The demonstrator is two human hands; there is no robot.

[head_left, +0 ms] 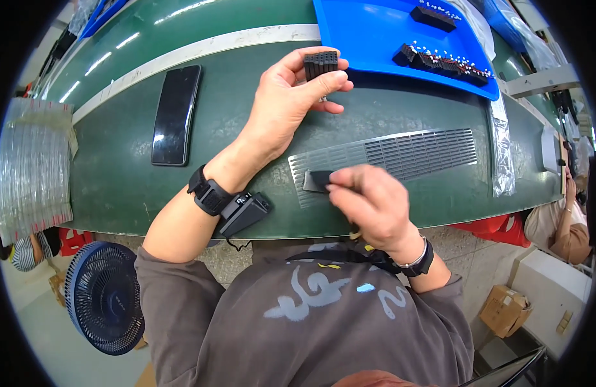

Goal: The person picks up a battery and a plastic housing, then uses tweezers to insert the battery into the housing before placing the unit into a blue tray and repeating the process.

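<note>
Left hand (pixel 291 97) pinched a ribbed black block stack (pixel 321 64) above the green bench (pixel 117 174). Right hand (pixel 375 206) gripped one flat black piece (pixel 316 180) on the slotted metal grille (pixel 407 155).

A green workbench (pixel 246 122), crossed by a pale strip (pixel 201 48) along its far side, carries a black phone (pixel 175 115) at ten o'clock. A blue tray (pixel 375 39) lies at one o'clock. A slotted grey metal grille (pixel 407 153) lies at the centre, running toward three o'clock, clear film (pixel 502 155) just beyond its right end. Stacked clear sheets (pixel 32 171) overhang the edge at nine o'clock.
</note>
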